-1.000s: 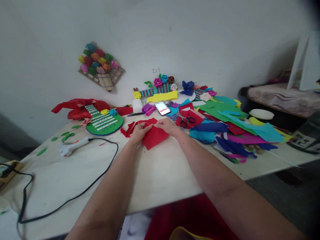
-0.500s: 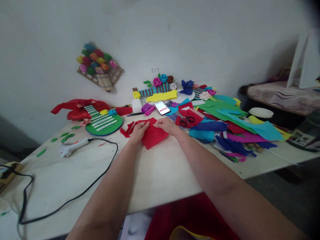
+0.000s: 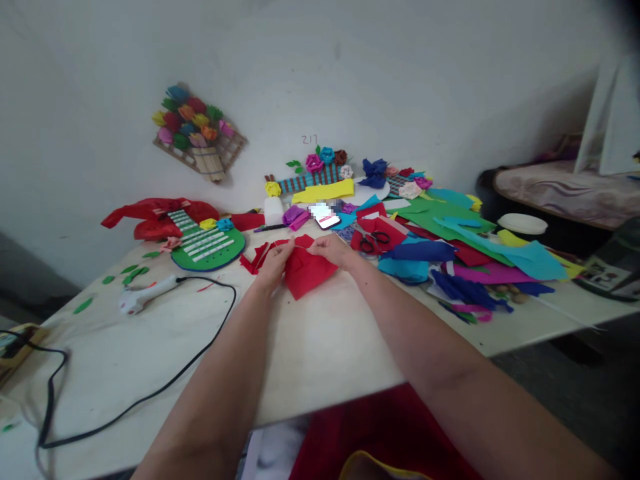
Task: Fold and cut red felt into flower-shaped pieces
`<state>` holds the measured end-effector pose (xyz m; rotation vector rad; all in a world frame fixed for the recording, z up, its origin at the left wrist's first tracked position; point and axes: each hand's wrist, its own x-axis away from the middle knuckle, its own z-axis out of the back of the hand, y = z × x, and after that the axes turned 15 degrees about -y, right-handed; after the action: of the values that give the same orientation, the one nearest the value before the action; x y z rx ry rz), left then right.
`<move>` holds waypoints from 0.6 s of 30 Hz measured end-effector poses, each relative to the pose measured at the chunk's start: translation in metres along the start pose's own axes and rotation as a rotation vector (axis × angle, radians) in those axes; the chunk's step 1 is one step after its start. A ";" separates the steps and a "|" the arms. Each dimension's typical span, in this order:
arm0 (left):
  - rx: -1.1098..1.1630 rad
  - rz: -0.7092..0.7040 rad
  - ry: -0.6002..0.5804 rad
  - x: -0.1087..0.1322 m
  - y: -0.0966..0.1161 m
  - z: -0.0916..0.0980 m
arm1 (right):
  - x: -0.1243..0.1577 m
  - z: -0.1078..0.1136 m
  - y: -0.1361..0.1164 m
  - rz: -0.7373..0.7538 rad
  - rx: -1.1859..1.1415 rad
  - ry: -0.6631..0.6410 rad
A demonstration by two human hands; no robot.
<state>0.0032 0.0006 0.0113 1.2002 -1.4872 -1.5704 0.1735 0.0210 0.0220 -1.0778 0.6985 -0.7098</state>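
Observation:
Between my hands is a sheet of red crepe paper, its lower corner pointing toward me. My left hand pinches its upper left part, with the fingers partly hidden behind it. My right hand pinches the upper right edge between thumb and fingertips. A fold or raised crease runs across the paper near its top. Several folded red paper pieces lie just left of my left hand. Black scissors rest on red paper to the right of my right hand.
A white glue gun with a black cord lies on the left of the table, near a green board with white strips. Coloured paper sheets pile up on the right. A phone lies beyond my hands.
My left hand has shifted slightly, and the red paper between my hands now shows a fold near its upper edge. My right hand is almost where it was.

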 end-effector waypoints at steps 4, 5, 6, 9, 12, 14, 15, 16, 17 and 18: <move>-0.072 0.024 -0.039 0.002 0.001 -0.001 | 0.004 -0.001 -0.006 -0.010 -0.006 -0.014; -0.079 0.022 -0.024 0.001 0.001 -0.001 | 0.005 -0.001 -0.008 -0.018 -0.017 -0.014; -0.082 0.018 -0.012 0.001 0.001 -0.001 | 0.006 -0.002 -0.009 -0.026 -0.030 -0.014; -0.091 -0.001 0.020 0.000 0.001 -0.001 | 0.005 -0.002 -0.006 -0.018 -0.075 0.002; -0.098 -0.027 0.032 0.001 0.002 -0.002 | -0.001 0.000 0.004 -0.012 -0.138 0.045; -0.103 -0.036 0.025 0.002 0.003 -0.002 | -0.003 0.002 0.009 -0.022 -0.117 0.062; -0.105 -0.034 0.017 0.002 0.003 -0.002 | -0.003 0.003 0.009 -0.022 -0.103 0.060; -0.109 -0.027 0.007 0.003 0.004 -0.002 | -0.002 0.003 0.009 -0.018 -0.090 0.050; -0.114 -0.022 -0.004 0.003 0.004 -0.001 | -0.001 0.003 0.008 -0.011 -0.083 0.035; -0.122 -0.019 -0.015 0.004 0.004 -0.001 | 0.000 0.003 0.006 -0.004 -0.083 0.021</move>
<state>0.0020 -0.0039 0.0148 1.1382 -1.3716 -1.6608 0.1767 0.0246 0.0174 -1.1495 0.7495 -0.7017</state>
